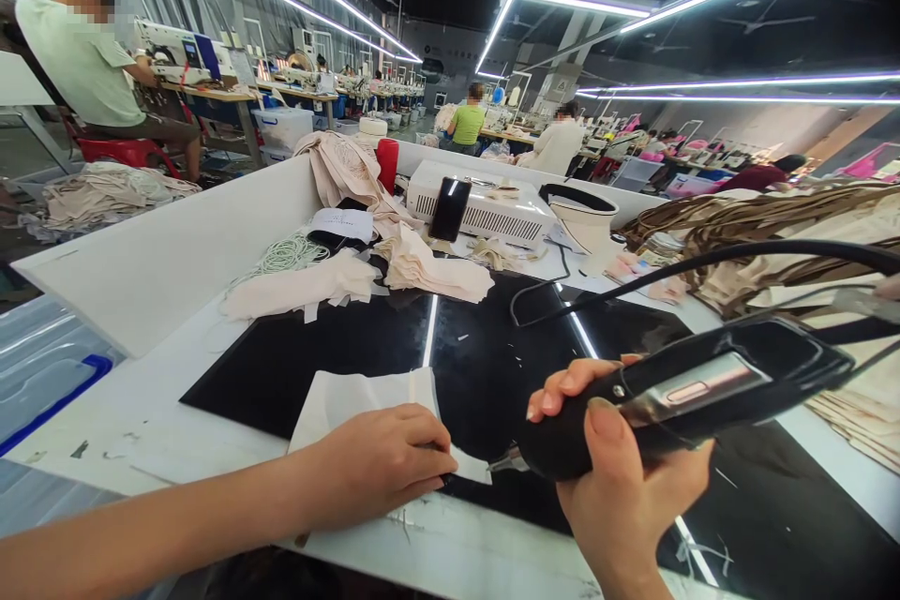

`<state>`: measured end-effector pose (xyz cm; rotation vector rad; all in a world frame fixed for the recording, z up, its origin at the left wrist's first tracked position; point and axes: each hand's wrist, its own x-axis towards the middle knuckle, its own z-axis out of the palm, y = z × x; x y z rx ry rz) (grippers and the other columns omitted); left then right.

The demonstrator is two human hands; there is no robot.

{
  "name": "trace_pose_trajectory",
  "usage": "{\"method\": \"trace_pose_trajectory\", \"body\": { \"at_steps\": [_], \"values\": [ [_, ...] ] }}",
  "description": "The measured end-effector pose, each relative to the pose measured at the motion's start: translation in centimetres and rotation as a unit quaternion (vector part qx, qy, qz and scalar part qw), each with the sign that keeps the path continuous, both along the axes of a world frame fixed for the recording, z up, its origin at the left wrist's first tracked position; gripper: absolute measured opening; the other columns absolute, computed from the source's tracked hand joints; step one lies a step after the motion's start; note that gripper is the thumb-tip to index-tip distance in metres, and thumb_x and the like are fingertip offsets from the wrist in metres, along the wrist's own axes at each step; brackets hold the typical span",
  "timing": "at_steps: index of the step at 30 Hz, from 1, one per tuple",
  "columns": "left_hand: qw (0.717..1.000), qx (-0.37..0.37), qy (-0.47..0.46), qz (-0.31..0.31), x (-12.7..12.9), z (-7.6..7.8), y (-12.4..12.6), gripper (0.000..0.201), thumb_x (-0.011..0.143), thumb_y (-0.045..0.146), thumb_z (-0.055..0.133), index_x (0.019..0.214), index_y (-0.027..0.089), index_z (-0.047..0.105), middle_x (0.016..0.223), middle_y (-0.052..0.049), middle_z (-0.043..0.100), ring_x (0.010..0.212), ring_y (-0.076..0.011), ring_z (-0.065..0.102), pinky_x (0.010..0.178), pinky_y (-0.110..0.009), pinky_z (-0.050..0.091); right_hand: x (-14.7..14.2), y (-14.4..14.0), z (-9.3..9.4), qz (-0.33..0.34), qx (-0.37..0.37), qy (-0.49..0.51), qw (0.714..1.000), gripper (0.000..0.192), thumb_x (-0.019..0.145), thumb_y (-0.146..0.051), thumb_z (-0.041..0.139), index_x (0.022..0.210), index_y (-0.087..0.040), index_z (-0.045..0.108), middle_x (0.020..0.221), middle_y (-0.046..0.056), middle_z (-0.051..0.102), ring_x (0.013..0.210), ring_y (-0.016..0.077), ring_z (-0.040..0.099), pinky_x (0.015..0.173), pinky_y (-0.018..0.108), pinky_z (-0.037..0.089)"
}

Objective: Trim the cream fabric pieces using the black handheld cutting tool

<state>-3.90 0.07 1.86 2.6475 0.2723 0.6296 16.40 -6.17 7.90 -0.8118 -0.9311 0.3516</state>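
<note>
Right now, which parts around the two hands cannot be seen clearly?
Head view only:
- The tool tip: hidden behind the right hand.
- The white piece: its near edge lies under the left hand.
- The cord: cut off by the right edge.
- The left fingers: tips tucked under.

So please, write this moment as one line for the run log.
left hand: pressing white fabric piece | right hand: gripping black handheld tool | surface: black mat
</note>
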Motion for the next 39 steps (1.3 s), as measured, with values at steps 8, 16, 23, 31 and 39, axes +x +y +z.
{"method": "trace_pose_trajectory", "body": {
  "at_steps": [8,16,23,31,39],
  "values": [
    [0.999,0.029,-0.014,-0.005,0.0,-0.3,0.0,0.017,0.105,0.016,0.061,0.117,0.015,0.071,0.113,-0.009,0.071,0.105,-0.0220,0.068,0.096,-0.032,0.058,-1.4,1.4,0.6,0.010,0.013,0.026,1.000,0.031,0.086,-0.028,0.081,0.109,-0.027,0.060,0.080,-0.004,0.067,0.058,0.0135,0.063,0.049,0.029,0.058],
    [0.998,0.060,-0.020,-0.004,0.3,-0.1,-0.1,0.018,0.105,0.016,0.060,0.120,0.016,0.070,0.110,-0.009,0.071,0.104,-0.0206,0.069,0.097,-0.030,0.058,-2.0,1.8,0.1,0.021,0.013,0.021,0.999,0.033,0.087,-0.027,0.081,0.111,-0.026,0.058,0.081,-0.004,0.068,0.059,0.0137,0.063,0.050,0.030,0.058],
    [0.997,0.071,-0.020,-0.006,0.2,-0.2,-0.1,0.018,0.106,0.017,0.058,0.120,0.015,0.070,0.110,-0.009,0.072,0.104,-0.0208,0.069,0.099,-0.031,0.058,-2.1,1.8,-0.1,0.021,0.010,0.011,1.000,0.033,0.088,-0.027,0.080,0.112,-0.027,0.057,0.082,-0.004,0.068,0.060,0.0137,0.064,0.050,0.031,0.059],
    [0.998,0.061,-0.030,-0.006,0.3,-0.2,-0.1,0.019,0.108,0.017,0.054,0.117,0.016,0.070,0.109,-0.009,0.071,0.100,-0.0203,0.068,0.097,-0.031,0.059,-1.6,1.3,0.6,0.000,-0.001,0.023,1.000,0.032,0.085,-0.025,0.080,0.109,-0.027,0.059,0.080,-0.004,0.067,0.058,0.0138,0.063,0.049,0.031,0.058],
    [0.999,0.049,-0.014,-0.012,0.1,-0.2,0.0,0.020,0.107,0.015,0.054,0.119,0.015,0.070,0.113,-0.010,0.070,0.102,-0.0212,0.067,0.096,-0.033,0.058,-1.0,0.9,0.1,0.004,-0.002,0.018,1.000,0.032,0.087,-0.024,0.079,0.112,-0.028,0.060,0.081,-0.004,0.068,0.060,0.0141,0.064,0.050,0.031,0.059]
  ]
}}
